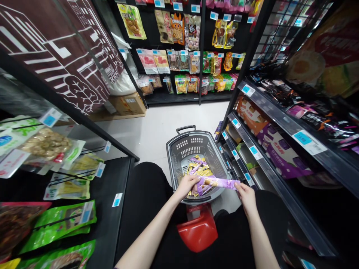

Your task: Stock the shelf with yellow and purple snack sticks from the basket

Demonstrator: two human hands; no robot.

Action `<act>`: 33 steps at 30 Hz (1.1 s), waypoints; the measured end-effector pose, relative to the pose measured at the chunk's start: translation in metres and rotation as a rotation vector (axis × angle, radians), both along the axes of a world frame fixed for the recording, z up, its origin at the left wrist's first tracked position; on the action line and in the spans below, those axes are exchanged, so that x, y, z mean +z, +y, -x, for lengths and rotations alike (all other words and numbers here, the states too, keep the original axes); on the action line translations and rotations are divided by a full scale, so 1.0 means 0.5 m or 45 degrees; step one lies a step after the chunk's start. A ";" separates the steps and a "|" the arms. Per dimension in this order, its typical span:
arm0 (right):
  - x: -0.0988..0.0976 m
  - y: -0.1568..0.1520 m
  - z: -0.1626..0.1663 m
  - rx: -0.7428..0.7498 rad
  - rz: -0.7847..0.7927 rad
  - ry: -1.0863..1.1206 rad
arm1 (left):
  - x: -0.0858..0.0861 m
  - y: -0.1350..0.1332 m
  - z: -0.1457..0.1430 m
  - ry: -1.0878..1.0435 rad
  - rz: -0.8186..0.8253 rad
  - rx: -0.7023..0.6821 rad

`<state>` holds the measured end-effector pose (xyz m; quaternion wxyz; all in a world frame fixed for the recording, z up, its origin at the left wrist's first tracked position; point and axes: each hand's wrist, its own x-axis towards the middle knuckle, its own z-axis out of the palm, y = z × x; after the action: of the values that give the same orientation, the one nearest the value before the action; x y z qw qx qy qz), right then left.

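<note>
Purple packet (220,182) between hands (187,186) partly hides yellow packets (206,171)

The purple packet (218,182) partly hides the sachets (206,172) beneath it.

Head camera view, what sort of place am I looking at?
Most likely a shop's snack aisle: price tags line the shelves, bagged snacks hang in rows, and a gray shopping basket holds small packets.
</note>
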<state>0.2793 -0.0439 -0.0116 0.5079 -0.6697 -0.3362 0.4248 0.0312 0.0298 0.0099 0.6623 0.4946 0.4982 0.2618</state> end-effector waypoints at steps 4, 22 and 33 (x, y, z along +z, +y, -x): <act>0.014 -0.001 -0.001 -0.017 -0.010 0.126 | -0.002 0.003 0.002 -0.149 0.179 0.087; -0.001 0.004 -0.005 -0.002 -0.098 0.305 | -0.012 0.009 0.007 -0.217 0.107 0.190; -0.004 0.007 -0.007 0.003 -0.200 0.245 | -0.014 0.010 0.007 -0.238 0.118 0.118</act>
<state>0.2827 -0.0403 -0.0134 0.5881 -0.5838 -0.3190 0.4599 0.0275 0.0349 0.0027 0.7152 0.4134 0.4682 0.3137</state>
